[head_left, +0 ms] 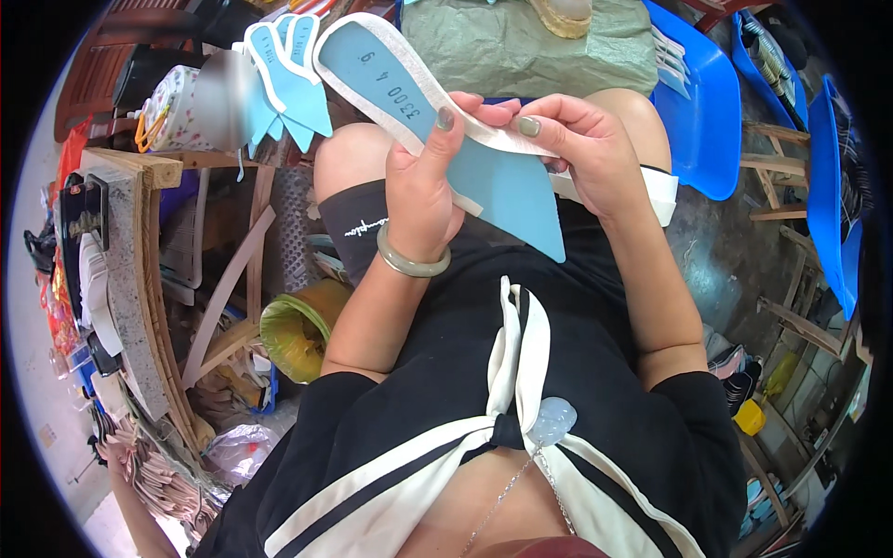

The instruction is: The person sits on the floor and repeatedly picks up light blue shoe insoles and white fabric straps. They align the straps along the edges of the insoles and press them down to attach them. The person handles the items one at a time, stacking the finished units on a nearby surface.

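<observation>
Knotted scarf (pixel 528 363) nearest; above my lap (pixel 567 298), left hand (pixel 423 195) grips blue sole piece (pixel 507 191), right hand (pixel 600 153) pinches its white edging (pixel 498 138): edge-binding, I judge, next needing pressure farther along.

Partly white-edged blue insole (pixel 495 182), slanted

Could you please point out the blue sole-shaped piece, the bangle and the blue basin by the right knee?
Blue sole-shaped piece (pixel 487 181): head view, its bare blue face.
Bangle (pixel 416 269): head view, middle of its band.
Blue basin (pixel 712 139): head view, bare inner surface.
</observation>
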`<state>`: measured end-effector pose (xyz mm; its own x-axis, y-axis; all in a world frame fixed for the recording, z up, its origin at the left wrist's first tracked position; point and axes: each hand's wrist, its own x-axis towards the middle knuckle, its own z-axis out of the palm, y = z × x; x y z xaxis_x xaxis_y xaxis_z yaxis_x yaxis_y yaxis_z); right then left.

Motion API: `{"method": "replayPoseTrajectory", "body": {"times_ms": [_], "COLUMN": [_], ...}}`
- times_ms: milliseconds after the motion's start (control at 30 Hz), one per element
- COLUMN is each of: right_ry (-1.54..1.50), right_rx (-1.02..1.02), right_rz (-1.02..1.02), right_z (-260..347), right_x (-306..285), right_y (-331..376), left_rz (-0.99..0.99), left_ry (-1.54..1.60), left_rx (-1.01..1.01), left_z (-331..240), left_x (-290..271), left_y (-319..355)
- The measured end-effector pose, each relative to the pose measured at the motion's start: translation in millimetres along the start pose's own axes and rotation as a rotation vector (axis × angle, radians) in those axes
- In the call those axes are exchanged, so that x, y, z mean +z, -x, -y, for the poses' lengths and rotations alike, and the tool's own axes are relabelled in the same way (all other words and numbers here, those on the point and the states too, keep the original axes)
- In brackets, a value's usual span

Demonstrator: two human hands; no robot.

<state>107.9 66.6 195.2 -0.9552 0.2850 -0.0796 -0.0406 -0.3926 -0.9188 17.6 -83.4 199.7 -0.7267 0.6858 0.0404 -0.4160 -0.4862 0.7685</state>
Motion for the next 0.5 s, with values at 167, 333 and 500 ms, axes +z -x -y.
{"method": "replayPoseTrajectory", "body": {"times_ms": [167,333,500], "right_ry": [0.106,0.101,0.119], "right_rx": [-0.005,-0.013,0.018], "right_rz": [-0.049,-0.093,-0.130], "right_z": [3.4,-1.4,-3.9], "right_x": [11.6,15.4,19.7], "right_y": [5.3,8.4,11.7], "left_rz": [-0.014,-0.036,-0.036], "left_ry": [-0.056,-0.088,-0.114], "left_rx": [0.055,0.107,0.155], "left_z": [-2.7,-2.6,-4.8], "left_x": [-3.0,-2.3,-4.1], "left_y": [1.9,3.3,2.3]}}
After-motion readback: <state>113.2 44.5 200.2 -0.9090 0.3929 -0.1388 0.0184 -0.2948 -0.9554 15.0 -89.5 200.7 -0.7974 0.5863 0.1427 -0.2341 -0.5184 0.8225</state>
